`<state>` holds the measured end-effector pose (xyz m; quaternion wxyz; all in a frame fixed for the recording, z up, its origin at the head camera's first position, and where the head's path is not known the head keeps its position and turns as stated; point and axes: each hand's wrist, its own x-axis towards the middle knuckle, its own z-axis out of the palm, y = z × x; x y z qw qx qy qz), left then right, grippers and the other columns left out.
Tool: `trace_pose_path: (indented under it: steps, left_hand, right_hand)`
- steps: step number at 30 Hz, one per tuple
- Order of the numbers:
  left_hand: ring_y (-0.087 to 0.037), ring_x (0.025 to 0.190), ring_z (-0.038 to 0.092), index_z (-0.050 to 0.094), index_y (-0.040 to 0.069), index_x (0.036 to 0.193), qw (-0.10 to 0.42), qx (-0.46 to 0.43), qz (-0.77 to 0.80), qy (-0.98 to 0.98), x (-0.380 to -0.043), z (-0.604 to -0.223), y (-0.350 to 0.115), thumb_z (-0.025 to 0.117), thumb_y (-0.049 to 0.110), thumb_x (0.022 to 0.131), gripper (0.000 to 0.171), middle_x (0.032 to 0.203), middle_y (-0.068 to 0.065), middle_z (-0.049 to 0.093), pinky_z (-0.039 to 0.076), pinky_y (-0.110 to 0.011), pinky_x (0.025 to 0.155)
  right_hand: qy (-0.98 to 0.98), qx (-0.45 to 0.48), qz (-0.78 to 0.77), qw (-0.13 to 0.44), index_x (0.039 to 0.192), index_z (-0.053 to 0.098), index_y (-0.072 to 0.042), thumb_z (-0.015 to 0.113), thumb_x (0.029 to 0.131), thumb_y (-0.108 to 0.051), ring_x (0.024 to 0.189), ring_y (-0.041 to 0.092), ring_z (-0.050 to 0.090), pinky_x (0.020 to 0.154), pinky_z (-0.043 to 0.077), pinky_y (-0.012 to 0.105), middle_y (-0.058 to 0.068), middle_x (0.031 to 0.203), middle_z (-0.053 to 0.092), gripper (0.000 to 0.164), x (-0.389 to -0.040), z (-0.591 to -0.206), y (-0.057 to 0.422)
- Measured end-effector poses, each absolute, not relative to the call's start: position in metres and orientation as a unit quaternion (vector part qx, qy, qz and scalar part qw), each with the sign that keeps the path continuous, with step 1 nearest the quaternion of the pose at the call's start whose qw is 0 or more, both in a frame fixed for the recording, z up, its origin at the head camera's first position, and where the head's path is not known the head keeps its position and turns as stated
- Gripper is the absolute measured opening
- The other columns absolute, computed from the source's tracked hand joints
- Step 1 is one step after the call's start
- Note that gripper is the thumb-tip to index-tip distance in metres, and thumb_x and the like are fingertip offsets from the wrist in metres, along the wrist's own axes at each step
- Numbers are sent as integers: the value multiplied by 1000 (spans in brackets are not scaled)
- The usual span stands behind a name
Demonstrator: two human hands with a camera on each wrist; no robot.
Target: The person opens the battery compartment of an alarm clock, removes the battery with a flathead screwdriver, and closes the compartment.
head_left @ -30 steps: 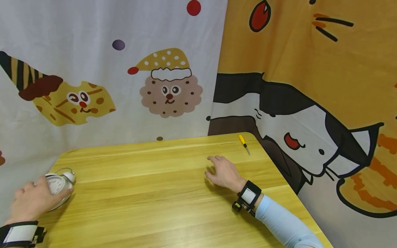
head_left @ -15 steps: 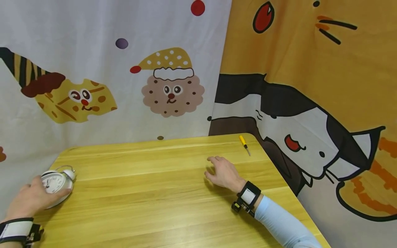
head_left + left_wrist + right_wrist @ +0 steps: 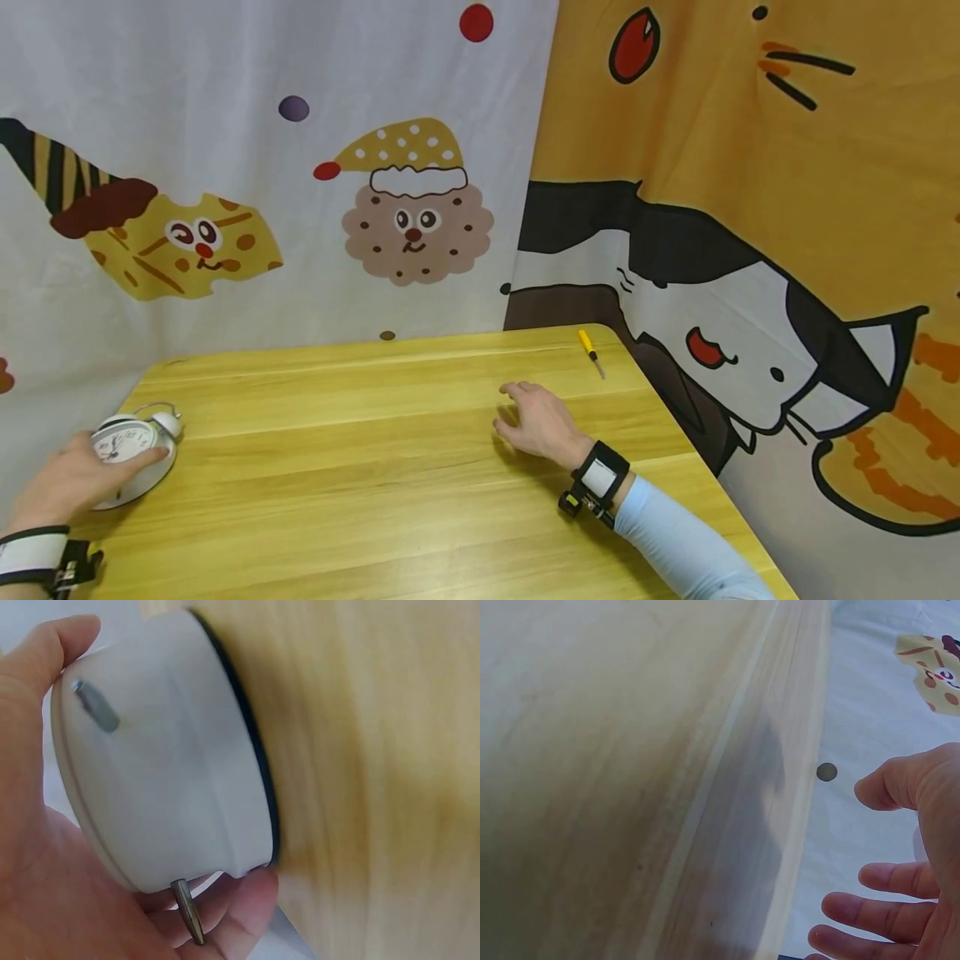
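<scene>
A white twin-bell alarm clock [image 3: 123, 442] is at the left side of the table, its dial tipped upward and its handle pointing away. My left hand [image 3: 71, 479] grips it from the left, the thumb along the near side of the case. In the left wrist view, the clock's white case [image 3: 165, 765] shows two metal legs, and its dark back rim faces the tabletop; whether they touch is unclear. My right hand [image 3: 542, 423] hovers over the right half of the table, fingers loosely bent, holding nothing. The right wrist view shows its thumb and fingers [image 3: 877, 915] spread apart.
A yellow-handled screwdriver [image 3: 588, 346] lies near the far right corner of the wooden table [image 3: 360, 467], beyond my right hand. Cartoon-printed curtains [image 3: 412, 67] hang behind the table's far edge and along its right side.
The clock has tipped back under my left hand, so its dial faces more upward. My left hand has shifted slightly left. My right hand has stayed in place.
</scene>
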<state>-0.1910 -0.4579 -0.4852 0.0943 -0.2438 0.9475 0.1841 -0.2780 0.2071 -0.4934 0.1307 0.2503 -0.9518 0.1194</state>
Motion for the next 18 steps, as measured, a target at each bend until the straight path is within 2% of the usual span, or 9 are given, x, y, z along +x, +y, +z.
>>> trace_pose_path:
  steps: [6,12,18]
  left_hand:
    - [-65,115,56,10,-35,153,111,-251,220,936,-192,-484,-461,78,76,90,144,135,-56,37,58,-66,93]
    - [-51,95,64,34,-33,134,86,-242,215,942,-192,-483,-463,85,73,86,128,110,-46,57,58,-52,74]
    - [-53,95,65,36,-33,129,86,-256,191,944,-195,-483,-464,85,75,83,127,108,-45,59,59,-54,76]
  right_hand:
    - [-951,252,123,133,141,72,-7,83,99,-42,116,34,79,93,68,47,16,132,81,56,-276,-493,207]
    - [-951,253,121,130,141,72,-7,82,99,-42,117,34,79,93,68,48,16,132,81,55,-276,-493,207]
    - [-951,255,117,128,141,72,-7,82,100,-43,119,34,79,94,68,47,16,133,81,55,-275,-493,205]
